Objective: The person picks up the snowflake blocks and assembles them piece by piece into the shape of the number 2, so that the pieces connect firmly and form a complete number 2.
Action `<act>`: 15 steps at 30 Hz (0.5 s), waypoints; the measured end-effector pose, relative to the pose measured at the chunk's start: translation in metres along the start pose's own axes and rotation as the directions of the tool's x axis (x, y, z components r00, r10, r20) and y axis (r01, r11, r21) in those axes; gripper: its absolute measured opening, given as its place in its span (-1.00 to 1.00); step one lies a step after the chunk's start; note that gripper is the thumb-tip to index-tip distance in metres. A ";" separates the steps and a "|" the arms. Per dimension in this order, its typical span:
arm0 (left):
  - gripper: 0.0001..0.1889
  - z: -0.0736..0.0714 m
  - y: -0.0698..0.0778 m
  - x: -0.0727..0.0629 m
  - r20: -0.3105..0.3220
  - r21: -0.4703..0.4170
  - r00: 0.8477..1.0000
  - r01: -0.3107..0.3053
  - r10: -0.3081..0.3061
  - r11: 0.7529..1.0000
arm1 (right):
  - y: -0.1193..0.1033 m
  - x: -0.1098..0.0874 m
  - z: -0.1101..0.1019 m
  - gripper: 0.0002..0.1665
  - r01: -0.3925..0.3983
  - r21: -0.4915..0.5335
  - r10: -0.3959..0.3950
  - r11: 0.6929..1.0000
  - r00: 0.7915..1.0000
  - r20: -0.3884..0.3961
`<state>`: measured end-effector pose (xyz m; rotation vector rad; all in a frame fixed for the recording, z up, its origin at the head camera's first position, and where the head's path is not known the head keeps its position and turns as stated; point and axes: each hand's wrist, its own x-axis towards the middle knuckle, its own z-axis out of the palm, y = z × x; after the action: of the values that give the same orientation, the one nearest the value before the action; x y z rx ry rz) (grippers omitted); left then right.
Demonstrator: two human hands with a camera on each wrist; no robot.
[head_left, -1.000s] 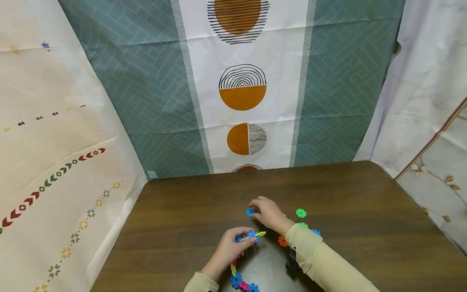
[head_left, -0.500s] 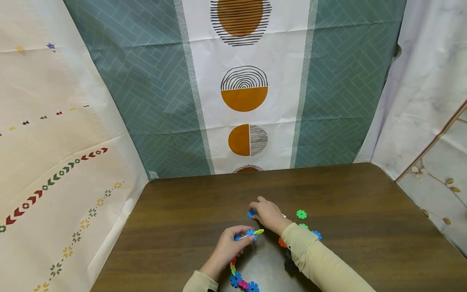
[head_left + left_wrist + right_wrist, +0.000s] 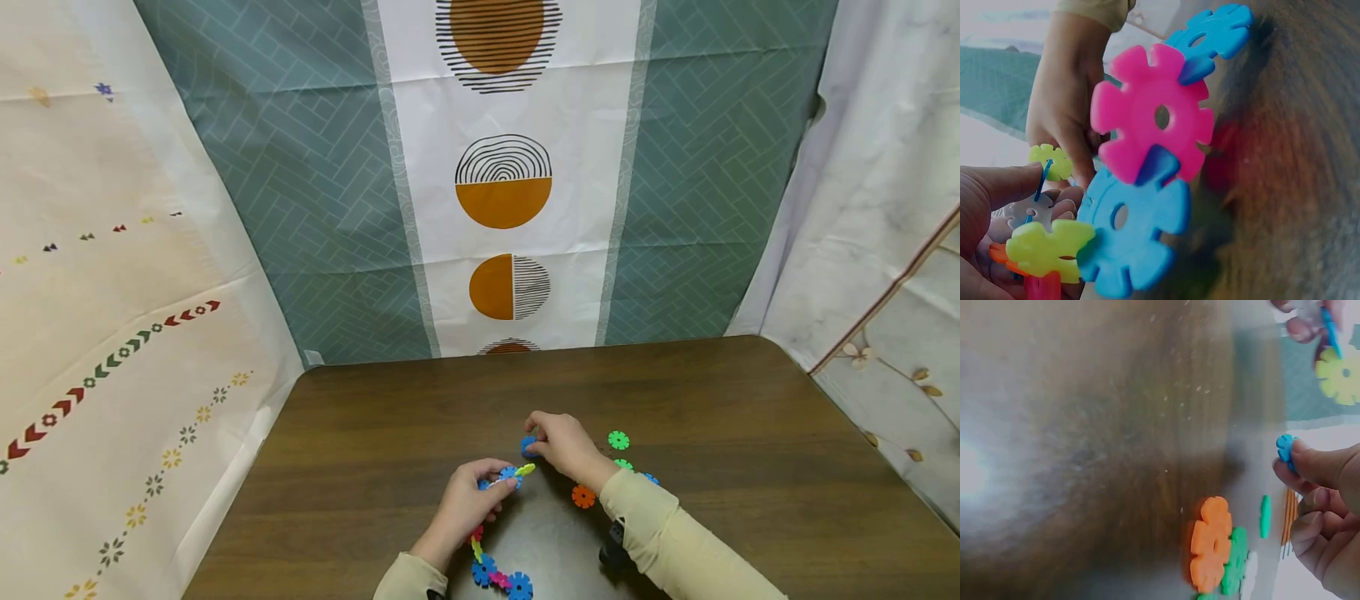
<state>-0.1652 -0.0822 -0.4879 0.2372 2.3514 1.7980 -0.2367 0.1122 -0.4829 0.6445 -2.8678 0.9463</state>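
Note:
My left hand point(image 3: 463, 504) grips a chain of notched plastic discs, its thumb pinching near a blue disc point(image 3: 510, 476). A yellow disc point(image 3: 526, 469) sticks out at the chain's end toward my right hand. Below the left hand the chain hangs on through a pink disc point(image 3: 1154, 112) and further blue discs point(image 3: 1132, 234), down to the table side. My right hand point(image 3: 567, 450) pinches a single blue disc point(image 3: 1285, 450) between thumb and finger, a short gap away from the yellow one.
Loose discs lie on the brown table point(image 3: 375, 433) by the right forearm: an orange one point(image 3: 583, 497), a green one point(image 3: 618, 439) and several others partly behind the sleeve. A black device point(image 3: 615, 546) sits at the right wrist. Patterned cloths point(image 3: 322, 208) hang behind the table.
My right hand lifts the blue disc and brings it slightly right and nearer to the chain. The left hand tilts the chain's yellow end a little upward.

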 end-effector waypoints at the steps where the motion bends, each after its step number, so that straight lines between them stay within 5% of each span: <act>1: -0.74 0.000 0.000 0.001 -0.001 0.005 1.000 -0.002 0.002 1.000 | 0.000 -0.003 -0.003 -0.84 -0.014 0.027 0.014 1.000 1.000 -0.001; 6: -0.74 -0.001 0.001 0.002 -0.007 0.017 1.000 -0.007 0.007 1.000 | 0.002 -0.019 -0.016 -0.92 -0.071 0.183 0.069 0.980 0.997 0.020; 15: -0.73 0.002 0.003 0.004 -0.018 0.021 1.000 -0.017 0.017 1.000 | 0.005 -0.045 -0.037 -0.87 -0.090 0.434 0.048 0.896 0.993 0.108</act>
<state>-0.1685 -0.0783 -0.4856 0.2455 2.3881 1.7916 -0.2010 0.1542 -0.4639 0.6290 -2.7827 1.6440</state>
